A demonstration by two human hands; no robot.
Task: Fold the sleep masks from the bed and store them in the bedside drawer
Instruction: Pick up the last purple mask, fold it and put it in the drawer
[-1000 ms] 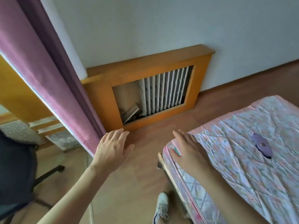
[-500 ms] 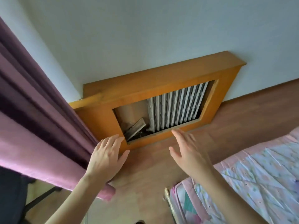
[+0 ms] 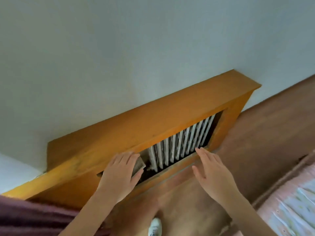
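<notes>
Shoe: white sneaker toe [image 3: 154,226] at bottom edge on brown wood floor [image 3: 265,133]; rest cut off.
Curtain: mauve fabric curtain [image 3: 34,218], bottom left, only a fold seen.
Bed: pink floral quilted bed [image 3: 293,201], just a corner at right; blurred.
Left hand: left hand [image 3: 119,174] flat, fingers spread, grip released, nothing held; probably out for balance while turning.
Right hand: right hand [image 3: 214,174] same, w/ open palm, empty.
Cover: orange wooden radiator cover [image 3: 136,132] vs grey wall; white ribbed radiator [image 3: 180,147] behind opening.
Masks: none in view; presumably on bed, out of frame.
Drawer: not visible.
</notes>
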